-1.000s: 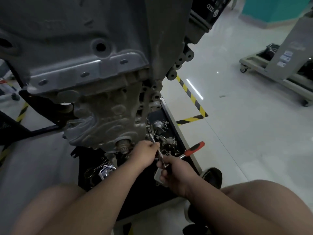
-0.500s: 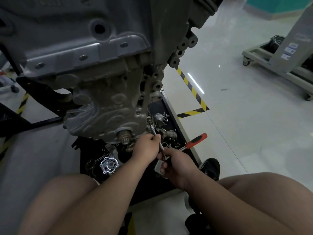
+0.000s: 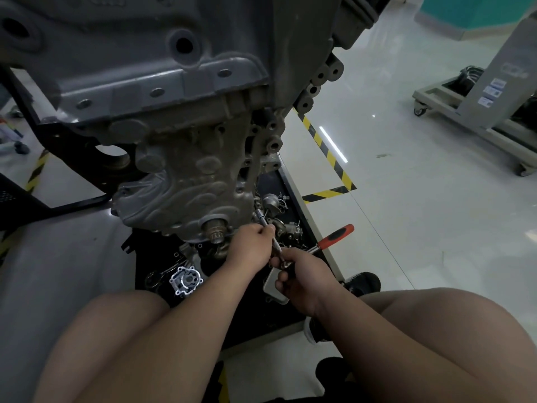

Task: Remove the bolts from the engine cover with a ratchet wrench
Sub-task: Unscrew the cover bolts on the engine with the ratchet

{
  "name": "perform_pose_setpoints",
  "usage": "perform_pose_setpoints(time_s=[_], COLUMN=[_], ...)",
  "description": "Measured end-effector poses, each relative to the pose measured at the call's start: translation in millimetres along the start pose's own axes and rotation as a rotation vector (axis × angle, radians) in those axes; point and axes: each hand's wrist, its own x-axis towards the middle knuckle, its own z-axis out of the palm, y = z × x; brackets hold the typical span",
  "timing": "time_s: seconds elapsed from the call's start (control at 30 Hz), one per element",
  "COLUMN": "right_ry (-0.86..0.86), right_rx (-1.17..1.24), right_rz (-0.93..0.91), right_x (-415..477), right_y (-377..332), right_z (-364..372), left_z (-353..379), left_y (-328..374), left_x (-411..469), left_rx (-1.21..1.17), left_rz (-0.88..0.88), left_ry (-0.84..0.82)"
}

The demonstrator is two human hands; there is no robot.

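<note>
The grey engine cover point(image 3: 186, 181) hangs in front of me, bolted to the engine block above a black tray. A ratchet wrench with a red and black handle point(image 3: 337, 235) carries a long chrome extension bar point(image 3: 268, 231) that runs up to the cover's lower right edge. My left hand point(image 3: 251, 247) pinches the extension bar about midway. My right hand point(image 3: 302, 274) grips the ratchet at its head end, and the handle sticks out to the right. The bolt under the socket is hidden.
A black tray point(image 3: 293, 181) under the engine holds several loose metal parts, including a shiny pump housing point(image 3: 186, 279). My bare knees are at the bottom. Yellow-black floor tape point(image 3: 328, 155) runs right of the tray. A grey wheeled stand point(image 3: 470, 106) sits far right.
The view has shifted so the engine sits lower and closer. Both hands stay on the ratchet and extension bar, and the red handle has hardly moved relative to them.
</note>
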Motion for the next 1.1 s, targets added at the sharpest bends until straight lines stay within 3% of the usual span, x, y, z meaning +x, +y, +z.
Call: perform_pose_setpoints(time_s=[0.13, 0.37, 0.73, 1.1], right_ry=[-0.009, 0.01, 0.034, 0.038], right_rx=[0.003, 0.023, 0.079, 0.084], right_rz=[-0.016, 0.018, 0.017, -0.131], right_x=[3.1, 1.9, 4.1, 7.9], right_y=[2.2, 11.7, 12.6, 23.1], right_z=[5.0, -0.4, 1.8, 1.8], left_z=[-4.4, 0.5, -1.8, -2.4], left_y=[0.1, -1.7, -3.0, -4.4], left_x=[3.5, -4.9, -3.9, -1.5], left_rx=[-0.064, 0.057, 0.051, 0.018], left_rz=[-0.017, -0.018, 0.011, 0.047], left_ry=[-0.009, -0.055, -0.055, -0.057])
